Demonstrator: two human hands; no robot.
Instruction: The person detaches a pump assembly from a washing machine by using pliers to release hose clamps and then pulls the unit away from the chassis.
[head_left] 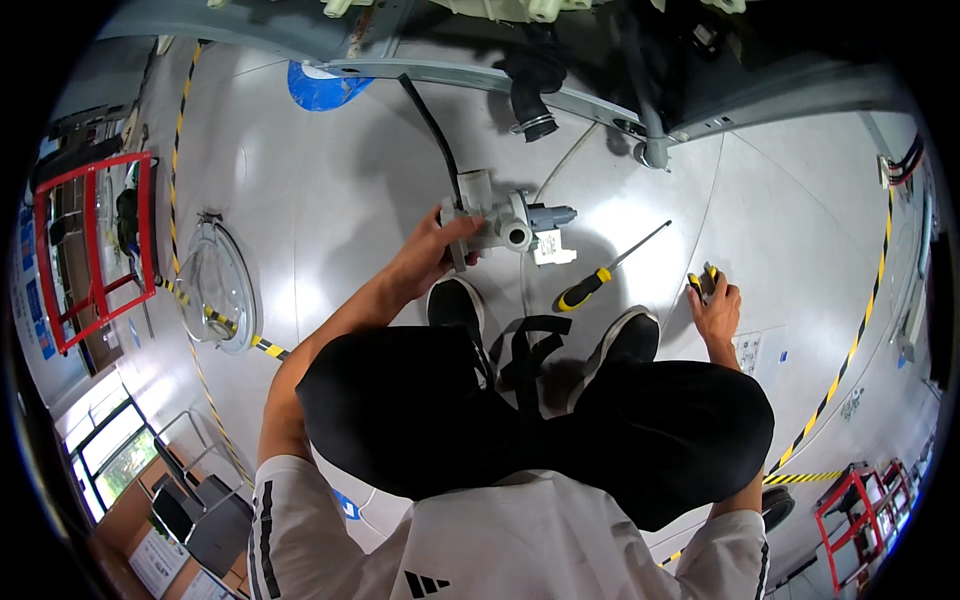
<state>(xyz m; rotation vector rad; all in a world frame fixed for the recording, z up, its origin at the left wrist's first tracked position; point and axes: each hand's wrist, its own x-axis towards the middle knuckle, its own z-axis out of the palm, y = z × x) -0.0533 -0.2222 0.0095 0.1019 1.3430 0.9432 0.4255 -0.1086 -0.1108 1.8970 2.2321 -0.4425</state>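
My left hand (440, 248) is closed round the grey housing of a drain pump (486, 232), held just above the floor in front of my left shoe. The pump has a round outlet, a dark grey motor end and a white plastic block. A thin black hose (432, 125) rises from its left side toward the machine frame. Out to the right, my right hand (718, 312) has its fingers round yellow-and-black handled pliers (710, 278) near the floor; their jaws cannot be made out. Between my hands lies a screwdriver (584, 291) with a yellow-and-black handle, its shaft pointing away to the right.
Ahead stands an opened grey machine frame (450, 72), with a black corrugated hose (532, 100) and a grey pipe (652, 140) hanging from it. A round glass door (218, 288) lies at the left by yellow-and-black floor tape. Red metal racks (95, 250) stand farther left.
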